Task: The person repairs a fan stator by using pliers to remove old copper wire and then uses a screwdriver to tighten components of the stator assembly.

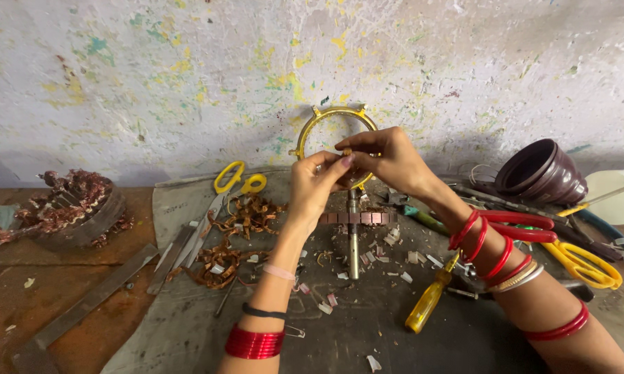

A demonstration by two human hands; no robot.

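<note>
Both hands meet at the lower edge of a yellow metal ring with small lugs around its rim, held up on edge above the bench. The left hand pinches the ring's bottom arc between thumb and fingertips; the right hand closes over the same spot from the other side, fingers curled, touching the left. What exactly sits between the fingertips is hidden.

The ring looks stiff and light — thin metal that should hold its shape, though the lugs could snag. A pinch on the plain rim between lugs seems the safest hold, as now.

Both forearms rise from below, wrists bent inward; the left carries red bangles, the right several red and gold ones.

Just below the hands a steel shaft with a segmented collar lies on the bench, among scraps and curls of copper wire. To the right of the hands lie a yellow-handled screwdriver and scissors; to the left, another pair of yellow scissors.
</note>
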